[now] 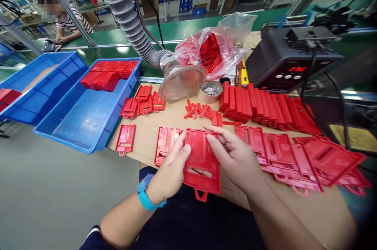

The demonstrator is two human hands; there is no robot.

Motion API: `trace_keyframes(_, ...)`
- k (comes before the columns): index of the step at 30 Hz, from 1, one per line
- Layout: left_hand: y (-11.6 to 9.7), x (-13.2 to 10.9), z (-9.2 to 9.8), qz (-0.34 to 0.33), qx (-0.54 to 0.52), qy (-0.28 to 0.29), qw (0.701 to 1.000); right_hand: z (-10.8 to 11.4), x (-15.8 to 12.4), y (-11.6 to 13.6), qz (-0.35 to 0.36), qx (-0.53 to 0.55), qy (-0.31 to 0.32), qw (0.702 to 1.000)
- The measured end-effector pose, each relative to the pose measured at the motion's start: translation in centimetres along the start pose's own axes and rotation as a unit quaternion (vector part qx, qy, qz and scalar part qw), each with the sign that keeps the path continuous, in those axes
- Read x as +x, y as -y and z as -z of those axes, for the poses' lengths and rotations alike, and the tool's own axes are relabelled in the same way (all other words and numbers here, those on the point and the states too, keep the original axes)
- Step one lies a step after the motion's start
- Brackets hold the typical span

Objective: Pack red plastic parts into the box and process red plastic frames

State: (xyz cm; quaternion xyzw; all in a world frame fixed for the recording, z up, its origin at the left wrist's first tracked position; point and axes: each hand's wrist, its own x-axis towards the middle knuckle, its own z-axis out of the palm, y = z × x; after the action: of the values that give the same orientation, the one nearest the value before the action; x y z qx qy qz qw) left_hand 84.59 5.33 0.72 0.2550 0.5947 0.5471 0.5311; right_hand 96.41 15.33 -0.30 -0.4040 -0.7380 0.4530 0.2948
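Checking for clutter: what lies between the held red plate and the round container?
In the head view, small red strips lie between the plate and container.

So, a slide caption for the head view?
Left hand and right hand hold a red panel at a cardboard-covered bench, beside a blue bin.

The red rectangular panel [202,149] was held tilted, loop [202,200] at the near end, slot [200,171] adjacent; its face, slightly blurred, appeared smooth.
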Motion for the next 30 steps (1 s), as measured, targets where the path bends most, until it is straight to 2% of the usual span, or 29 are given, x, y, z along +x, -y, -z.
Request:
trace_keyframes(3, -0.9, -0.2, 1.6, -0.003, 0.065, -0.007, 0.998, 0.3, 1.4, -0.7, -0.012, -0.04, -0.031, 0.999)
trace_keyframes(4, -1.3, -0.1, 2.7, -0.02, 0.103, -0.037, 0.994, 0.4, 1.9, -1.0, -0.016, -0.058, -0.04, 0.997)
trace_keyframes(5, -1.7, -0.1, 4.0, -0.052, 0.152, -0.095, 0.982, 0.5, 2.3, -1.3, -0.018, -0.075, -0.041, 0.996)
trace_keyframes(6, -2.0, 0.1, 5.6, -0.098, 0.208, -0.179, 0.957, 0.5, 2.7, -1.5, -0.018, -0.091, -0.033, 0.995)
trace_keyframes(7, -2.2, 0.3, 7.4, -0.141, 0.265, -0.274, 0.914, 0.5, 3.0, -1.6, -0.017, -0.107, -0.016, 0.994)
trace_keyframes(8, -2.2, 0.5, 9.3, -0.162, 0.328, -0.358, 0.859, 0.3, 3.1, -1.6, -0.016, -0.123, 0.006, 0.992)
trace_keyframes(9, -2.0, 0.8, 11.2, -0.156, 0.391, -0.412, 0.809, 0.1, 3.2, -1.5, -0.015, -0.142, 0.028, 0.989)
trace_keyframes(11, -1.2, 1.3, 14.6, -0.101, 0.505, -0.431, 0.741, -0.5, 3.0, -1.3, -0.016, -0.192, 0.062, 0.979)
trace_keyframes(13, 0.3, 1.8, 17.0, -0.052, 0.566, -0.41, 0.713, -1.2, 2.7, -1.0, -0.028, -0.245, 0.077, 0.966)
trace_keyframes(17, 3.1, 2.5, 19.0, -0.004, 0.618, -0.366, 0.696, -1.8, 2.4, -0.9, -0.045, -0.277, 0.099, 0.955)
trace_keyframes(20, 4.0, 2.8, 19.4, -0.003, 0.615, -0.36, 0.701, -0.8, 3.0, -1.5, -0.041, -0.219, 0.118, 0.968)
trace_keyframes(22, 4.1, 2.9, 19.7, -0.004, 0.61, -0.362, 0.705, 0.7, 3.7, -2.1, -0.036, -0.176, 0.091, 0.979)
trace_keyframes(24, 4.1, 3.1, 19.8, -0.006, 0.603, -0.365, 0.71, 2.5, 4.7, -3.0, -0.037, -0.196, 0.016, 0.98)
trace_keyframes(26, 4.0, 3.1, 19.8, -0.008, 0.592, -0.373, 0.714, 3.8, 5.5, -3.9, -0.045, -0.299, -0.032, 0.953)
trace_keyframes(28, 3.9, 3.0, 19.6, -0.006, 0.576, -0.397, 0.714, 4.2, 6.1, -4.8, -0.042, -0.403, -0.012, 0.914)
trace_keyframes(30, 3.7, 2.8, 19.1, 0.003, 0.559, -0.433, 0.707, 3.5, 6.3, -5.4, -0.045, -0.458, 0.021, 0.888)
